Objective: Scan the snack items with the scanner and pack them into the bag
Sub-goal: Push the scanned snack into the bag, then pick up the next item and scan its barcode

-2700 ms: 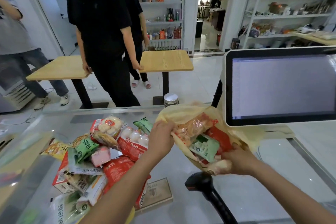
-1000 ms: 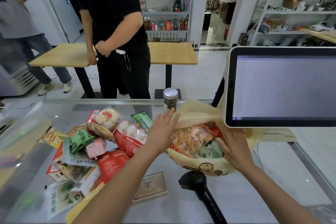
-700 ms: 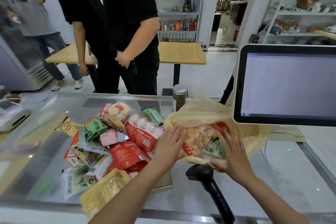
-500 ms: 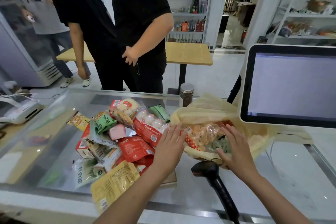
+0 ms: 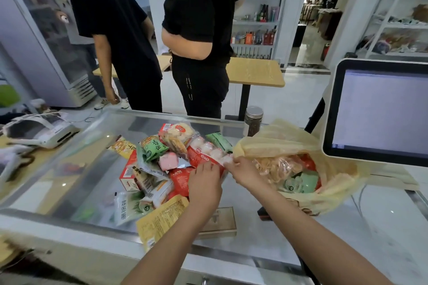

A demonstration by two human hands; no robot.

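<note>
On the glass counter point(image 5: 347, 227), both your hands are now leaving the yellow bag point(image 5: 278, 146) and closing on the red packet of white balls point(image 5: 205, 152): your left hand point(image 5: 203, 183) is pressing its near edge, your right hand point(image 5: 243, 171) is pinching its corner. I think bagging is pausing and a new scan is beginning; the scanner is almost hidden under your right arm.

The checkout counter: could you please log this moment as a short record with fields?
surface: glass counter
bag: yellow bag, open, right of the pile, already holds snacks
pile: loose snack packs, left of the bag
left hand: on the red-and-clear pack
right hand: pinching that pack's end
scanner: mostly hidden behind the right arm
screen: monitor, far right
</note>
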